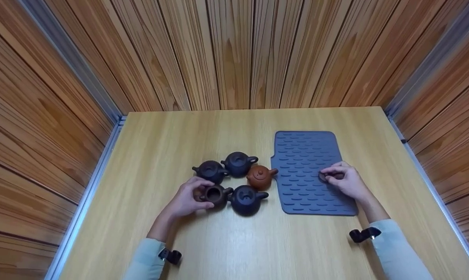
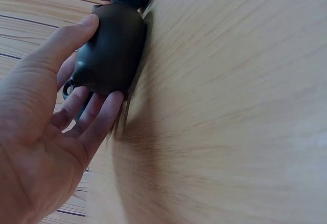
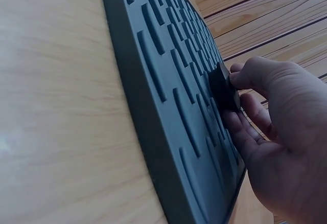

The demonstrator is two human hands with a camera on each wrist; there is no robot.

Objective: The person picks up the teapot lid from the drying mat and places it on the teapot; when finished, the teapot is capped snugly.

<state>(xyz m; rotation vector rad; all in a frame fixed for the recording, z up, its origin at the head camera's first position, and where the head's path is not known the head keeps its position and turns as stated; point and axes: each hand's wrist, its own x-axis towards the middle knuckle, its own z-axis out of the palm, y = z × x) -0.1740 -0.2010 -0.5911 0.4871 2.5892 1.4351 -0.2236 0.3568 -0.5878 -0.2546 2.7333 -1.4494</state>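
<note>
A dark brown teapot (image 1: 214, 196) without its lid stands on the table, its round opening facing up. My left hand (image 1: 189, 197) holds its body at the spout side, thumb on the near side and fingers around the far side; the left wrist view shows the teapot's body (image 2: 113, 47) between them. Over the grey ridged mat (image 1: 304, 155), my right hand (image 1: 347, 181) pinches a small dark teapot lid (image 1: 322, 176) between thumb and fingers. In the right wrist view the lid (image 3: 224, 88) is tilted on edge, close against the mat's ridges.
Close around the lidless teapot stand several lidded ones: a black teapot (image 1: 246, 200) to its right, two dark teapots (image 1: 210, 171) behind, and a reddish-brown teapot (image 1: 260, 177) whose handle reaches the mat's left edge. Wood-panelled walls (image 1: 234, 54) enclose the table (image 1: 234, 245).
</note>
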